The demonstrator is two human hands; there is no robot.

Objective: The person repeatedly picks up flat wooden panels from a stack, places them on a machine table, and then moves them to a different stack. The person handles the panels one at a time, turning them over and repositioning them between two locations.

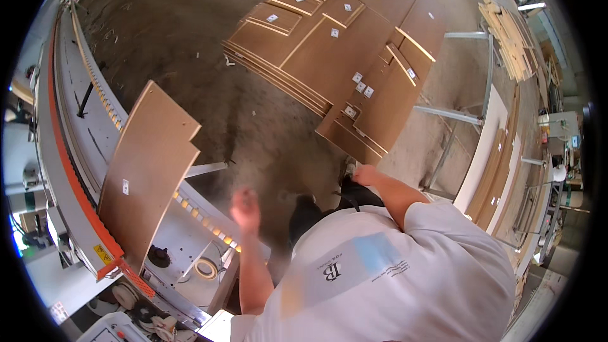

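Your left hand (245, 209) is nearest the notched panel (149, 158), your right hand (365, 175) nearest the stacked panels (310, 57); either's grip I cannot tell.

- Left hand (246, 210): toward 7 o'clock, blurred, its grip unclear; left forearm (254, 272) points to 12 o'clock.
- Right hand (365, 175): toward 4 o'clock; right forearm (399, 197) points to 10 o'clock.
- The 2 are well apart.
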